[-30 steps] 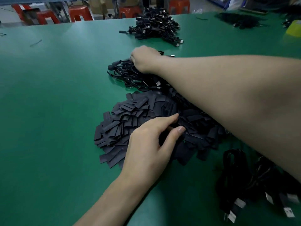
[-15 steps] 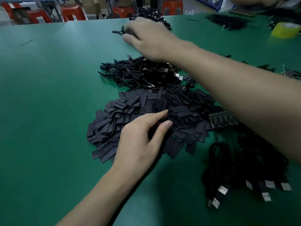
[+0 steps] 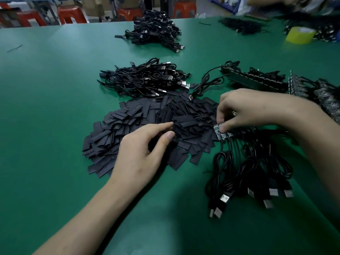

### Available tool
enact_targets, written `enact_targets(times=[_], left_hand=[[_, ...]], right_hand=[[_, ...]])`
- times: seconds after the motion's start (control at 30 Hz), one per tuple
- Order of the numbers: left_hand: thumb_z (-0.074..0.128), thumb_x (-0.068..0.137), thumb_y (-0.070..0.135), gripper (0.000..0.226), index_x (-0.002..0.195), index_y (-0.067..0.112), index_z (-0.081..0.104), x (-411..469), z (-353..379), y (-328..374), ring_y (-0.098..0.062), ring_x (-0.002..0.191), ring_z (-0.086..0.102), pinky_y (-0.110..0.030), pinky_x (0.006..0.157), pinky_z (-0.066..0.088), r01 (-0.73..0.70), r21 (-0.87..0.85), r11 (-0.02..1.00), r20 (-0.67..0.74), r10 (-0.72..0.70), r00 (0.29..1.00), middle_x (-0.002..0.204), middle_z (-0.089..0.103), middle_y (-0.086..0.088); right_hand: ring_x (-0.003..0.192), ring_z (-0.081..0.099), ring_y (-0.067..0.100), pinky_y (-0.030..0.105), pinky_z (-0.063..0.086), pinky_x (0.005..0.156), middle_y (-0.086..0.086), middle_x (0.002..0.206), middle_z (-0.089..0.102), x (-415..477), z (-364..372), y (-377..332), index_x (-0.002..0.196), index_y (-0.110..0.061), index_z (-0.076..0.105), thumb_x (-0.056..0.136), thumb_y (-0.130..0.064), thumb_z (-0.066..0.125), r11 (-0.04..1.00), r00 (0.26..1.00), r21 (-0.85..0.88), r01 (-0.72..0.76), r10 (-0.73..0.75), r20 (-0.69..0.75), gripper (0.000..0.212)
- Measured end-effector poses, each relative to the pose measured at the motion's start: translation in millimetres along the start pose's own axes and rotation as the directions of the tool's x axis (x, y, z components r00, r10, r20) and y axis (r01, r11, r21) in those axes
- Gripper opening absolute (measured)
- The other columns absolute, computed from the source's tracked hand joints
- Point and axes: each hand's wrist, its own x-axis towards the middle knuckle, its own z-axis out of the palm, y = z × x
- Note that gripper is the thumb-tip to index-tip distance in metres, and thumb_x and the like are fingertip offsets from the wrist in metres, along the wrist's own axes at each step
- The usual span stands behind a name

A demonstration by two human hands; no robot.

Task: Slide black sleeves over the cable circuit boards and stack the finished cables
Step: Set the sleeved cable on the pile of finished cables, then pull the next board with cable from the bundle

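A broad heap of flat black sleeves (image 3: 147, 124) lies on the green table (image 3: 46, 107). My left hand (image 3: 141, 153) rests on the heap's near side and pinches one sleeve between thumb and forefinger. My right hand (image 3: 246, 109) is at the heap's right edge, its fingertips pinching a small circuit board (image 3: 219, 134) at the end of a row of boards. Black cables with USB plugs (image 3: 248, 179) trail from those boards toward me. A pile of finished cables (image 3: 145, 80) sits just behind the sleeves.
A second cable pile (image 3: 154, 32) lies farther back. More boards with cables (image 3: 276, 83) are stacked at the right. A yellow tape roll (image 3: 299, 34) stands at the far right, near more black cables. Red stools (image 3: 71, 14) stand beyond the table's far edge.
My right hand has come back from the far cable piles to the row of boards at the right of the sleeves. My left hand has stayed on the sleeve heap.
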Motion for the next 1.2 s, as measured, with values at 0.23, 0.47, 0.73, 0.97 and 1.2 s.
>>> enact_targets(times=[0.23, 0.47, 0.73, 0.97, 1.2], left_hand=[[0.070, 0.093, 0.031, 0.021, 0.112, 0.023, 0.078, -0.5, 0.0, 4.7, -0.001, 0.102, 0.066, -0.015, 0.089, 0.047, -0.086, -0.032, 0.996, 0.073, 0.088, 0.993, 0.104, 0.072, 0.016], [0.079, 0.082, 0.040, 0.014, 0.076, 0.028, 0.073, -0.9, 2.1, 2.8, -0.003, 0.061, 0.055, -0.021, 0.060, 0.043, 0.031, -0.198, 0.980, 0.141, -0.003, 0.990, 0.067, 0.065, 0.007], [0.078, 0.075, 0.042, 0.011, 0.076, 0.031, 0.078, -0.7, 2.2, 2.1, -0.001, 0.061, 0.059, -0.020, 0.062, 0.047, 0.140, -0.331, 0.933, 0.187, -0.081, 0.979, 0.067, 0.072, 0.009], [0.078, 0.077, 0.034, 0.017, 0.078, 0.017, 0.077, -1.3, 2.0, 4.2, -0.013, 0.059, 0.068, -0.034, 0.063, 0.058, 0.187, -0.437, 0.880, 0.209, -0.103, 0.972, 0.065, 0.073, -0.004], [0.079, 0.077, 0.022, 0.007, 0.073, 0.016, 0.078, 1.4, -1.7, 7.0, -0.009, 0.055, 0.063, -0.016, 0.059, 0.049, 0.217, -0.541, 0.812, 0.282, -0.068, 0.957, 0.059, 0.069, -0.003]], right_hand=[[0.064, 0.063, -0.005, 0.009, 0.044, 0.059, -0.020, 0.073, 0.070, -15.9, 1.8, -28.4, 0.077, -0.033, 0.072, 0.077, -0.040, 0.083, 0.885, 0.960, 0.412, 0.217, -0.117, -0.254, 0.013], [0.078, 0.068, 0.000, 0.010, 0.046, 0.072, -0.011, 0.080, 0.073, -15.1, 40.9, -63.1, 0.084, -0.030, 0.072, 0.069, -0.031, 0.092, 0.696, 0.889, 0.630, 0.345, -0.027, -0.458, 0.025], [0.076, 0.066, -0.008, 0.005, 0.041, 0.068, -0.021, 0.082, 0.073, -16.2, 42.3, -50.1, 0.081, -0.033, 0.077, 0.078, -0.037, 0.084, 0.726, 0.913, 0.612, 0.315, -0.057, -0.403, 0.010], [0.085, 0.068, -0.005, 0.010, 0.044, 0.076, -0.020, 0.085, 0.075, -15.4, 45.0, -54.1, 0.085, -0.033, 0.076, 0.082, -0.033, 0.083, 0.700, 0.908, 0.613, 0.365, -0.123, -0.400, 0.007], [0.082, 0.069, -0.001, 0.012, 0.046, 0.078, -0.010, 0.086, 0.076, -13.8, 45.5, -53.2, 0.086, -0.026, 0.075, 0.088, -0.022, 0.079, 0.576, 0.904, 0.698, 0.424, -0.229, -0.360, 0.006]])
